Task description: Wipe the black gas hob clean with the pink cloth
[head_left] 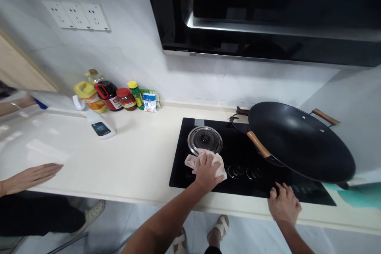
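Note:
My left hand (207, 171) presses a crumpled pink cloth (193, 161) onto the black glass cooktop (181, 166), just in front of the round steel burner cover (204, 139). My right hand (284, 203) rests with fingers bent on the cooktop's front edge and holds nothing. Behind it, a large black wok (300, 139) with wooden handles sits tilted over the right burner.
A white spray bottle (99, 124) lies on the cream counter (133, 154). Several jars and bottles (110, 95) stand against the tiled wall. Another person's hand (31, 176) lies flat on the counter at far left. A black range hood (268, 16) hangs overhead.

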`<action>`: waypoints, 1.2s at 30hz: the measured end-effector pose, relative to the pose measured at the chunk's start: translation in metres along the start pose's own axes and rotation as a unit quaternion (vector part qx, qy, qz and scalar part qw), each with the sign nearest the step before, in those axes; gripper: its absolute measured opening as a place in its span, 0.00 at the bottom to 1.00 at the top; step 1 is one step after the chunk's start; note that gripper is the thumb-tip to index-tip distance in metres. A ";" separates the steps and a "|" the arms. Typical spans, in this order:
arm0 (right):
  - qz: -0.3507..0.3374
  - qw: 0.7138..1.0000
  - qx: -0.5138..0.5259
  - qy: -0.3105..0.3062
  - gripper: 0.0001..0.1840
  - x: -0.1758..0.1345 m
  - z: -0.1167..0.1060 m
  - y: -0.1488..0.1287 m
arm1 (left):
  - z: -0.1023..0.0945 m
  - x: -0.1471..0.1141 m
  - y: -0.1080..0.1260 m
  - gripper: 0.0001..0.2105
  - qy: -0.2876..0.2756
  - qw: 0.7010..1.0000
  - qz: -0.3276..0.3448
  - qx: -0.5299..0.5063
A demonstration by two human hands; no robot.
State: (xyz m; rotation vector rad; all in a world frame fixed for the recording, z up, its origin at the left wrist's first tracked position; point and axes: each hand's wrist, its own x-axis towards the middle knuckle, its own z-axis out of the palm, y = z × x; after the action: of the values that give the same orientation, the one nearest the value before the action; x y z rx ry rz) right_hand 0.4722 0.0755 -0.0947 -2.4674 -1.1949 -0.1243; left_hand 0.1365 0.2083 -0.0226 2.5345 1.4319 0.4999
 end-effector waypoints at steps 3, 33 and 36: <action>0.006 1.000 -0.004 -0.004 0.27 -0.001 -0.001 0.000 | -0.010 -0.032 -0.029 0.31 0.015 1.000 -0.010 -0.005; -0.002 1.000 -0.009 -0.012 0.30 0.001 0.000 0.008 | -0.100 -0.190 -0.138 0.27 -0.022 0.927 -0.353 0.123; 0.002 1.000 -0.005 -0.011 0.29 0.000 -0.002 0.005 | -0.105 -0.184 -0.157 0.30 -0.009 0.908 -0.396 0.133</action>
State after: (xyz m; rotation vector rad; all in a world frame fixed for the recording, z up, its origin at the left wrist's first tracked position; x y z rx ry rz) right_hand 0.4765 0.0722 -0.0946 -2.4852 -1.2011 -0.1034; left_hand -0.1156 0.1321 -0.0120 1.8319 2.4432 0.1357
